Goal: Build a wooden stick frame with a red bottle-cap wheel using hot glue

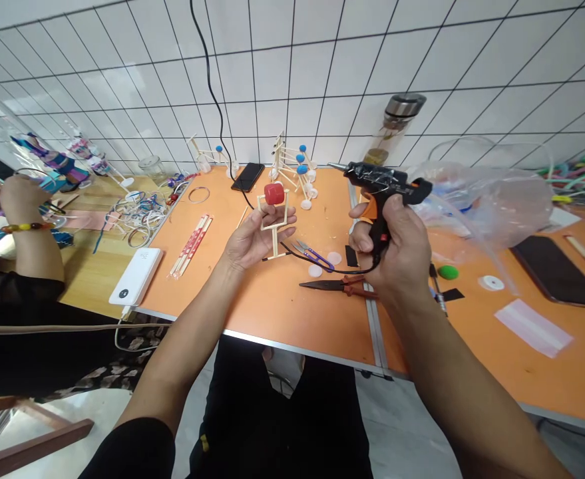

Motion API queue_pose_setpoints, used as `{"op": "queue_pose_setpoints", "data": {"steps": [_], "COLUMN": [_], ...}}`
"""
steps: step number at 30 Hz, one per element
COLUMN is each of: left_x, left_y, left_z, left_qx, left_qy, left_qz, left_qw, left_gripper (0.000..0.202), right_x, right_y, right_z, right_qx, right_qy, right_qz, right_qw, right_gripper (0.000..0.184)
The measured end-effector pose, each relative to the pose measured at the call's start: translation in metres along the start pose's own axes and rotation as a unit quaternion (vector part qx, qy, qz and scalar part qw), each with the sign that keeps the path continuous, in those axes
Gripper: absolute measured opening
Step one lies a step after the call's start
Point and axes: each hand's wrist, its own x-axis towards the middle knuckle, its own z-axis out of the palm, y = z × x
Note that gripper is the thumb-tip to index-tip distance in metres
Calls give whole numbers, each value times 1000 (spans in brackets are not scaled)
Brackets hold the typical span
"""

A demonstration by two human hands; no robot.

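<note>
Both forearms reach forward from the bottom of the view over an orange table (272,339). The left hand (255,241) is turned palm up, with the fingers (282,219) spread and only gently curved, not clenched. A small stick frame (275,227) stands upright just beyond those fingers and appears to touch them, with a red cube (274,193) fixed at its top. I cannot tell whether the hand is gripping the frame or only steadying it.

The right hand (399,249) is raised and clenched around the handle of a black glue gun (382,183), with the thumb over the back of the gun and the fingers wrapped around the grip. The gun's nozzle points left, toward the frame, but stays well above and apart from it. A black cord (322,269) trails from the gun across the table.

Below the hands lie small scissors with blue handles (313,255), pliers (335,286), and pale round discs (315,271). More stick frames (292,166) stand farther on. At the left, a co-worker's hand (18,199) with a beaded bracelet (27,227) works at a wooden table (90,279).
</note>
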Motion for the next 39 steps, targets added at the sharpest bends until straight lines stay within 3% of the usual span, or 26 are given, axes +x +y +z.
{"op": "queue_pose_setpoints", "data": {"steps": [5, 12, 19, 23, 28, 33, 36, 39], "left_x": [1, 1, 3, 4, 5, 9, 8, 2], "left_y": [2, 6, 7, 8, 8, 8, 10, 13], "left_z": [0, 1, -4, -5, 0, -1, -2, 3], "left_qx": [-14, 2, 15, 62, 169, 298, 403, 513], "left_qy": [-4, 16, -18, -7, -33, -49, -53, -34], "left_qz": [17, 26, 45, 60, 91, 150, 205, 256], "left_qw": [1000, 1000, 999, 996, 981, 941, 890, 818], "left_gripper": [23, 28, 26, 37, 61, 52, 47, 44], "right_x": [16, 32, 43, 43, 42, 42, 40, 38], "right_y": [18, 25, 37, 41, 40, 38, 38, 36], "right_z": [-13, -27, -41, -42, -43, -43, -42, -40], "right_qx": [46, 42, 69, 74, 66, 31, -3, -37], "right_qy": [33, 70, 123, 120, 111, 102, 96, 94], "right_qz": [57, 75, 88, 100, 92, 76, 51, 14], "right_qw": [997, 994, 986, 985, 987, 991, 994, 995], "right_gripper": [53, 56, 53, 51, 48, 52, 54, 53]}}
